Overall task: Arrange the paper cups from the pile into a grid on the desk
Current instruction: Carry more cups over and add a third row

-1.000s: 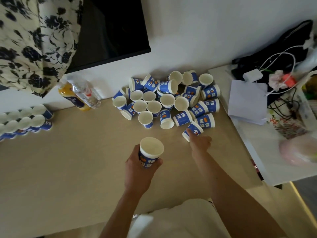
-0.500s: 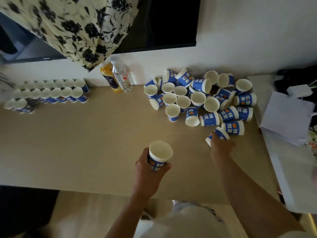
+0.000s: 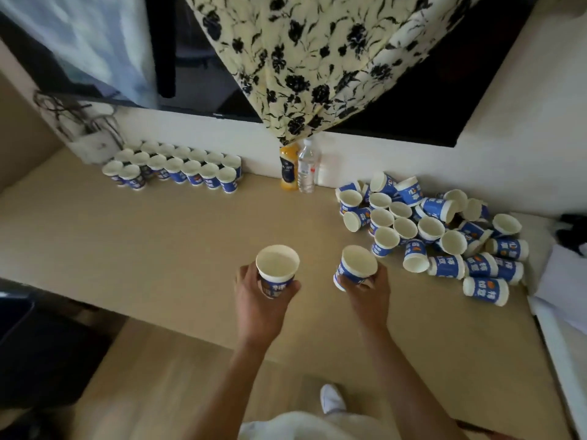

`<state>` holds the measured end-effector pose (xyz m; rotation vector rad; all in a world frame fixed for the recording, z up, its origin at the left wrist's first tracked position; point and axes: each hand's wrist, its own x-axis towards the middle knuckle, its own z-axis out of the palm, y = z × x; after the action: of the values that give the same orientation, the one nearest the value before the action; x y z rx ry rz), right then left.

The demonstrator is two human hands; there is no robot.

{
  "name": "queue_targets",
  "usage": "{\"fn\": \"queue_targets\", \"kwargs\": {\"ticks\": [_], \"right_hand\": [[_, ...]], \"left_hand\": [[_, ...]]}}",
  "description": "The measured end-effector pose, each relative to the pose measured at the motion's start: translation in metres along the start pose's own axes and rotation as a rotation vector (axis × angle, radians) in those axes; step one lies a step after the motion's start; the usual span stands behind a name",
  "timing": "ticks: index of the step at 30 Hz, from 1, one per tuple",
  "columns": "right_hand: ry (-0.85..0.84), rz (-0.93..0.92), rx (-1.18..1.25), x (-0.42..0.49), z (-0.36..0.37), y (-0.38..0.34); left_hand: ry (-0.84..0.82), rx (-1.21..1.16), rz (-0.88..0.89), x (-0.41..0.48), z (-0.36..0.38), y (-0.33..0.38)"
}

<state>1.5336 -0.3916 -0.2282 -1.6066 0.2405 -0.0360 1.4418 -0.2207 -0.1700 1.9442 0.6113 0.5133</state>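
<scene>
The left hand point(image 3: 259, 300) curls its fingers round an upright cup point(image 3: 277, 268), mouth up. Just to its right, the right hand point(image 3: 368, 293) grips a tilted cup point(image 3: 357, 266). The pile point(image 3: 428, 227) lies near, right of that hand. The grid point(image 3: 178, 168) stands well off to the left on the desk point(image 3: 158, 236).

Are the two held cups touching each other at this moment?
Apart. In the head view the left hand grips the left cup, the right hand grips the right cup, and bare desk shows between them.
</scene>
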Motion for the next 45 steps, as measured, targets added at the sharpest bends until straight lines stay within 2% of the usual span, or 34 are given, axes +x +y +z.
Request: {"fn": "queue_targets", "kwargs": {"ticks": [6, 12, 20, 25, 31, 36, 41, 45], "right_hand": [[-0.124, -0.089, 0.052, -0.057, 0.080, -0.027], [-0.194, -0.083, 0.061, -0.098, 0.150, -0.035], [-0.298, -0.049, 0.046, -0.106, 0.239, -0.036], [-0.325, -0.036, 0.069, -0.091, 0.326, -0.023], [-0.350, 0.038, 0.102, -0.062, 0.437, -0.002], [-0.383, 0.066, 0.072, -0.050, 0.497, 0.004], [-0.345, 0.077, -0.026, -0.037, 0.546, 0.017], [-0.279, 0.088, -0.118, -0.028, 0.585, 0.027]], "left_hand": [[0.127, -0.071, 0.000, 0.014, -0.080, -0.028], [0.177, -0.113, -0.029, 0.023, -0.156, -0.060], [0.221, -0.096, -0.076, 0.068, -0.224, -0.093], [0.238, -0.016, -0.089, 0.130, -0.255, -0.122], [0.190, 0.109, -0.109, 0.214, -0.290, -0.156], [0.178, 0.127, -0.141, 0.273, -0.309, -0.177], [0.123, 0.112, -0.187, 0.327, -0.319, -0.206], [0.000, 0.082, -0.223, 0.365, -0.325, -0.227]]}}
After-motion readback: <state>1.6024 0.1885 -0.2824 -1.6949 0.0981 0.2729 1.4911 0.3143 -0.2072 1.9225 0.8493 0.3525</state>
